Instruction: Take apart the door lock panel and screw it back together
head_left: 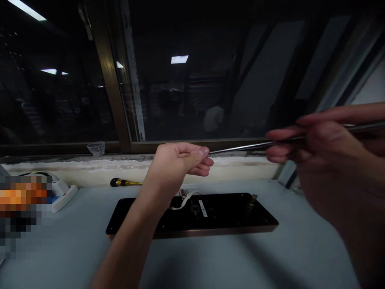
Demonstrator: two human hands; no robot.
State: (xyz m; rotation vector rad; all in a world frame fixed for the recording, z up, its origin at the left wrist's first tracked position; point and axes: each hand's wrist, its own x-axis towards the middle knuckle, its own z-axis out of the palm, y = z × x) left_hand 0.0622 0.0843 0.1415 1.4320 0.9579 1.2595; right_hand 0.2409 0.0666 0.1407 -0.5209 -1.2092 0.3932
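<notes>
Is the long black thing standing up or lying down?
Lying down: the black panel rests on the table, broad face up.

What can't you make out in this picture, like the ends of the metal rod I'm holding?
All in the head view:
One end of the metal rod: hidden in the left hand.
Its other end: cut off by the right edge, beyond the right hand.
Label on the black panel: print too small.
Yellow-handled tool: far end behind the left forearm.
Orange thing: blurred into blocks.

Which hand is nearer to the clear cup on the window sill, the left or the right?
Left. The left hand is to the right of the cup, apart from it; the right hand is much farther right.
</notes>
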